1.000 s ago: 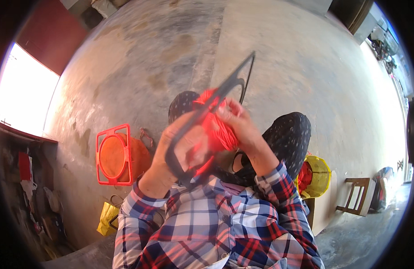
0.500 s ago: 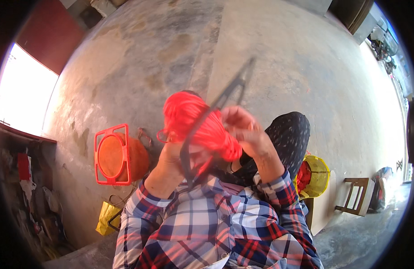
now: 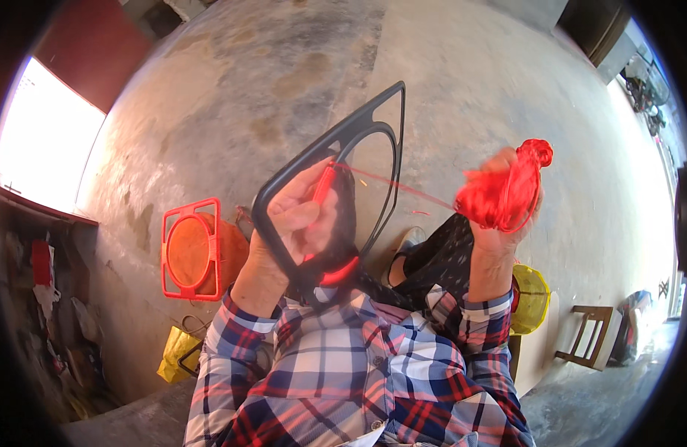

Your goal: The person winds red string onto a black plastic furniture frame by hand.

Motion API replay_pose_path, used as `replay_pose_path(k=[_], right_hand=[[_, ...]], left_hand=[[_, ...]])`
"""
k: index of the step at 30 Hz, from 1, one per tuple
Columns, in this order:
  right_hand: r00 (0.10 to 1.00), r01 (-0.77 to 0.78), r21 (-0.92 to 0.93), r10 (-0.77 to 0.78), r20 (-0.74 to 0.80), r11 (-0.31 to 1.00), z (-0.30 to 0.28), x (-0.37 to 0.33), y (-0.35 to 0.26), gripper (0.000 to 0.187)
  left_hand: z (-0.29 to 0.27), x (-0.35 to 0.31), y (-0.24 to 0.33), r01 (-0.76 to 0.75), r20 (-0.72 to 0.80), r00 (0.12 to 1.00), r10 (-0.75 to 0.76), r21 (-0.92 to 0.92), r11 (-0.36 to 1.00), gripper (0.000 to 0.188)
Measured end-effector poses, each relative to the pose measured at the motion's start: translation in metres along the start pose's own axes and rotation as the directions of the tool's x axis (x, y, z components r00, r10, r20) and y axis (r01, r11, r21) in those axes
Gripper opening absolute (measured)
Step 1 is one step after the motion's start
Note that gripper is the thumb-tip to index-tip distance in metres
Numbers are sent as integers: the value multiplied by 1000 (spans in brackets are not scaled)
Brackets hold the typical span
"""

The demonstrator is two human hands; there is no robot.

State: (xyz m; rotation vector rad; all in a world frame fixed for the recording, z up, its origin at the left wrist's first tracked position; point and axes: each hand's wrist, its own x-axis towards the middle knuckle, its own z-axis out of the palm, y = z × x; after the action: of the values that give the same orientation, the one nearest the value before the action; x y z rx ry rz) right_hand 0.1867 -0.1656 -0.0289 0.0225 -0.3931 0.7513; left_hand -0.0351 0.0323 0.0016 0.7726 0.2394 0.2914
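My left hand (image 3: 297, 212) is closed at the side of a black square frame (image 3: 272, 186) with a round inner ring and a dark, see-through bag part below. Its fingers press against a stretch of the frame wrapped in red cord (image 3: 325, 182). Red also shows low on the ring, near my shirt. To the right, my right hand (image 3: 496, 242) grips a thick bundle of red cord (image 3: 500, 197), knotted at its upper end. A thin red strand (image 3: 403, 186) runs taut from the wrapped part to the bundle.
On the floor at left stand a red square frame (image 3: 167, 249) with an orange round bag (image 3: 230, 257) and a yellow bag (image 3: 178, 359). At right are a yellow basket (image 3: 533, 298) and a wooden stool (image 3: 585, 339). My legs (image 3: 436, 257) lie beneath the work.
The red bundle has gone from between both hands to the right, in my right hand. The black frame now faces up more openly, and the strand is drawn out between the hands.
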Motion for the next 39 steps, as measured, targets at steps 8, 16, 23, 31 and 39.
replay_pose_path(k=[8,16,23,31,39], right_hand=[[882,-465,-724,197,-428,510,-67,-57,57,27],[900,-259,-945,304,-311,-201,-78,-53,91,39],[909,-384,-598,401,-112,704,23,18,85,21],[883,-458,-612,410,-229,645,21,17,79,45],[872,-484,-435,463,-161,760,38,-40,90,58]], left_hand=[[-12,-4,0,-76,-26,997,77,16,997,38],[21,-11,3,-64,-118,990,81,141,988,48],[39,-12,-11,459,392,861,-326,-319,829,55],[51,-5,-18,336,154,941,-301,-336,880,55],[23,-10,-19,-35,-93,995,23,-126,991,56]])
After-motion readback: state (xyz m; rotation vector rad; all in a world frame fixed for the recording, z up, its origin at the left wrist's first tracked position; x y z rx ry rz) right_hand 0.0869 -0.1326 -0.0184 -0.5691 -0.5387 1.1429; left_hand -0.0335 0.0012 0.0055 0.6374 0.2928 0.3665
